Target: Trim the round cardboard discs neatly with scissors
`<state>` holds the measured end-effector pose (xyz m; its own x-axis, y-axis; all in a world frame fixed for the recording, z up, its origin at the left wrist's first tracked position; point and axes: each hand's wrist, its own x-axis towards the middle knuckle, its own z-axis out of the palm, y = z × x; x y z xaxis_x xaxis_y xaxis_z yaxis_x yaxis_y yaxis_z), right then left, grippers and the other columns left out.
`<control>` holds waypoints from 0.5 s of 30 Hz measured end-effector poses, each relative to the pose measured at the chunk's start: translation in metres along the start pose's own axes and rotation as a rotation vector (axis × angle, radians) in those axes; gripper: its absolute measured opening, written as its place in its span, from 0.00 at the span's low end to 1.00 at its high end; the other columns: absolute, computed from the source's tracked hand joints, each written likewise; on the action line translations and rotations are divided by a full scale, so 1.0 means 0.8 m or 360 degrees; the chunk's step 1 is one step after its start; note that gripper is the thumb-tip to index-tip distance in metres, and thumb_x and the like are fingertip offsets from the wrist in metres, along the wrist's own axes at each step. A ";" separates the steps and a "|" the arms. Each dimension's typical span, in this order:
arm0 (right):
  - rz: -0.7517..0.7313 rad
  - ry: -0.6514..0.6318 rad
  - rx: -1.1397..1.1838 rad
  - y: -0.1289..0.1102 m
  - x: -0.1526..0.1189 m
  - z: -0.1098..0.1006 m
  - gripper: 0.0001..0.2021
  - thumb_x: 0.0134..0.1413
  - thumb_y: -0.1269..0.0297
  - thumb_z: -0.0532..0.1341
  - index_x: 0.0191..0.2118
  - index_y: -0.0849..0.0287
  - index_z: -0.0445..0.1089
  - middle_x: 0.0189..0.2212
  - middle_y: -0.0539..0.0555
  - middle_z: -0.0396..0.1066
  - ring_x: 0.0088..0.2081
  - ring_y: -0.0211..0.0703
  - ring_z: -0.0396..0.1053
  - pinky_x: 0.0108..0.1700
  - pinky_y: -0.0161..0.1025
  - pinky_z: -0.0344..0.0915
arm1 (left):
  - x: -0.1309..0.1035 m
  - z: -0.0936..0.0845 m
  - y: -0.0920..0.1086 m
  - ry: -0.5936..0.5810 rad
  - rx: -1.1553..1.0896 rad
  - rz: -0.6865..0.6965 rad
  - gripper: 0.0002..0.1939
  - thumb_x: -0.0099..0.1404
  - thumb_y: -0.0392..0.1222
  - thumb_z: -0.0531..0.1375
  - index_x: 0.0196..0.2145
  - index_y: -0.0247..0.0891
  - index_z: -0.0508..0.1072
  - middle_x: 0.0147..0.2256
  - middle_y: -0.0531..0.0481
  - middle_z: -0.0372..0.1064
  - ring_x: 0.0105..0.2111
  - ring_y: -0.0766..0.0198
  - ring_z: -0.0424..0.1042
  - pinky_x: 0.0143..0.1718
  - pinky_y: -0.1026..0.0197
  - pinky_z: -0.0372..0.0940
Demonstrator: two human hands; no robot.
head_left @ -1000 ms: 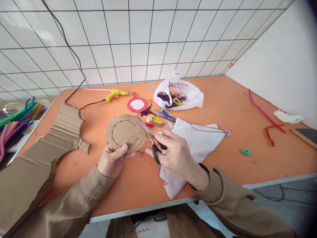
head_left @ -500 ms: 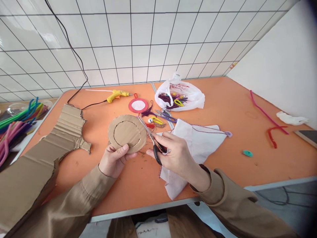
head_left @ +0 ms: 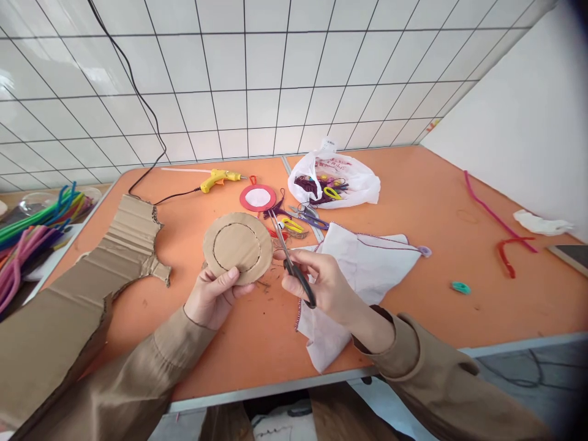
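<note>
A round cardboard disc (head_left: 237, 246), with a smaller circle cut or scored inside it, is gripped at its lower edge by my left hand (head_left: 215, 296), thumb on top. My right hand (head_left: 324, 283) is closed around the black handles of a pair of scissors (head_left: 298, 278). The blades point up and away, just right of the disc and apart from it. Beyond the disc lies a red-rimmed round piece (head_left: 258, 198) with a pale centre and a purple tassel. Under my right hand spreads a white cloth (head_left: 367, 257) with purple stitched edges.
A large torn cardboard sheet (head_left: 87, 288) covers the left side. Behind are a yellow glue gun (head_left: 220, 179) with its cord and a white plastic bag (head_left: 358, 177) of tassels. Purple-handled pliers (head_left: 310, 217) and a yellow clip (head_left: 293, 225) lie mid-table. Pipe cleaners (head_left: 509, 254) lie right.
The scissors have shifted off the disc's right edge, tilting more upright, with their tips now to the right. The disc stays in my left hand, almost unmoved.
</note>
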<state>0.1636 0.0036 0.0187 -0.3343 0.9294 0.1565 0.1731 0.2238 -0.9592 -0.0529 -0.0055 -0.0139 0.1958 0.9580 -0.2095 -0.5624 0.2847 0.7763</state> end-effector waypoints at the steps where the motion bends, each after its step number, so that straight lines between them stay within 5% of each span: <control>1: 0.0023 -0.0025 0.0089 0.001 0.000 0.000 0.18 0.50 0.51 0.67 0.26 0.58 0.63 0.25 0.48 0.58 0.28 0.37 0.58 0.30 0.35 0.58 | 0.000 0.000 0.000 -0.0006 -0.0014 0.0005 0.09 0.52 0.40 0.75 0.31 0.39 0.83 0.36 0.49 0.83 0.36 0.57 0.82 0.35 0.65 0.79; 7: 0.0057 -0.0090 0.0146 0.006 0.000 0.001 0.18 0.50 0.54 0.68 0.24 0.57 0.60 0.27 0.49 0.61 0.34 0.42 0.66 0.34 0.37 0.60 | -0.001 0.001 0.000 0.0012 0.0001 0.0012 0.08 0.52 0.41 0.74 0.31 0.40 0.83 0.38 0.49 0.83 0.38 0.55 0.82 0.37 0.62 0.79; 15: 0.0260 -0.0194 0.0382 -0.002 0.001 0.006 0.21 0.47 0.45 0.68 0.26 0.58 0.63 0.26 0.49 0.64 0.27 0.38 0.63 0.28 0.37 0.61 | -0.001 0.003 0.001 -0.0070 -0.0074 0.0005 0.08 0.54 0.39 0.73 0.33 0.38 0.83 0.38 0.49 0.83 0.38 0.56 0.82 0.38 0.65 0.78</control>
<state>0.1583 0.0026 0.0193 -0.4314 0.9019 -0.0198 0.0149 -0.0148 -0.9998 -0.0518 -0.0057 -0.0119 0.2287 0.9567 -0.1800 -0.5996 0.2841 0.7481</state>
